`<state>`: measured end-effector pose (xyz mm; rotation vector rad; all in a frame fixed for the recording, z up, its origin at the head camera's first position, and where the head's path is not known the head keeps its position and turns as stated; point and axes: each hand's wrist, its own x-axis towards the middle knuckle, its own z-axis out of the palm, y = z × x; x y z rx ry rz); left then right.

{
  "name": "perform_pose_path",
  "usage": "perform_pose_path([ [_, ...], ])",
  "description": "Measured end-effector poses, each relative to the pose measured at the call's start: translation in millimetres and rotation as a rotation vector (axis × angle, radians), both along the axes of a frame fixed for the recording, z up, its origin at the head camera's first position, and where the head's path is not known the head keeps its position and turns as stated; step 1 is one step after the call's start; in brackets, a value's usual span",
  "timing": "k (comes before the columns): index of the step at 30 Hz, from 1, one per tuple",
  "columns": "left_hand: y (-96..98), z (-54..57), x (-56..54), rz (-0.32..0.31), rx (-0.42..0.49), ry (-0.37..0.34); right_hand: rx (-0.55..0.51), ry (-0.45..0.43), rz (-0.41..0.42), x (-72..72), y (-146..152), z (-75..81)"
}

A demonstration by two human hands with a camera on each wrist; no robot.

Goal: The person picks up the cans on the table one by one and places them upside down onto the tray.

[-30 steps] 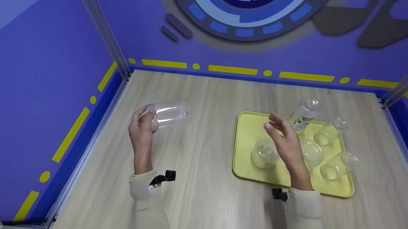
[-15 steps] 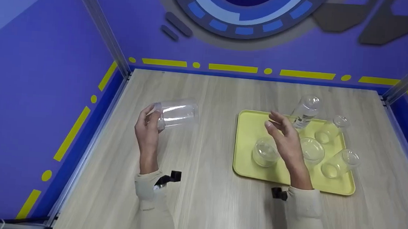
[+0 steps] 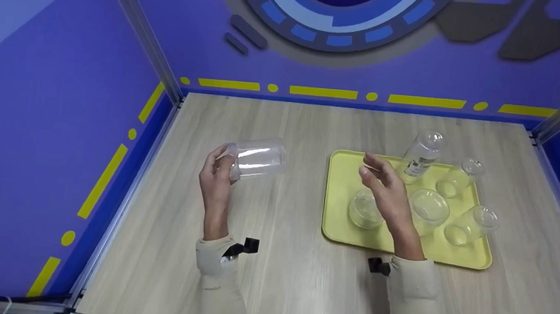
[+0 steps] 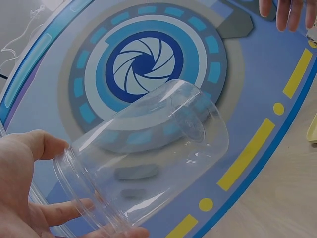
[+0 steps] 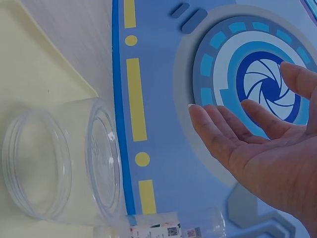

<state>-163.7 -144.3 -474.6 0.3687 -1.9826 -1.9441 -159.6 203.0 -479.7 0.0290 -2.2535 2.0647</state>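
My left hand (image 3: 216, 182) grips a clear plastic jar (image 3: 261, 159) by its threaded mouth, holding it tilted sideways above the table. In the left wrist view the jar (image 4: 148, 148) has its rounded base pointing up and to the right, with thumb and fingers around the ridged rim. My right hand (image 3: 389, 196) hovers over a yellow tray (image 3: 341, 166) with loosely bent fingers and holds nothing. Below and left of it, a short clear jar (image 3: 366, 211) sits on the tray. The right wrist view also shows that jar (image 5: 59, 158) beside the relaxed palm (image 5: 277, 168).
Toward the tray's back stands a clear bottle (image 3: 422, 154) with a label. A wider clear container (image 3: 429, 207), partly behind the right wrist, and two clear cups (image 3: 461, 177) occupy the right side. Blue-purple panels (image 3: 54, 136) wall the table (image 3: 296, 276).
My left hand has shifted to the right with the jar, closer to the tray. The right hand stays over the tray, almost unmoved. The camera view has shifted slightly.
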Motion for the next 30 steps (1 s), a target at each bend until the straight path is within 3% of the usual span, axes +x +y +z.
perform_pose_path([
  [17, 21.9, -5.0, 1.7, -0.075, 0.016, 0.028, -0.038, 0.005, 0.002, 3.4, -3.4, -8.1],
  [30, 35.3, -4.1, 5.4, -0.098, 0.034, 0.025, -0.090, -0.001, -0.001, 4.6, -7.9, -11.6],
])
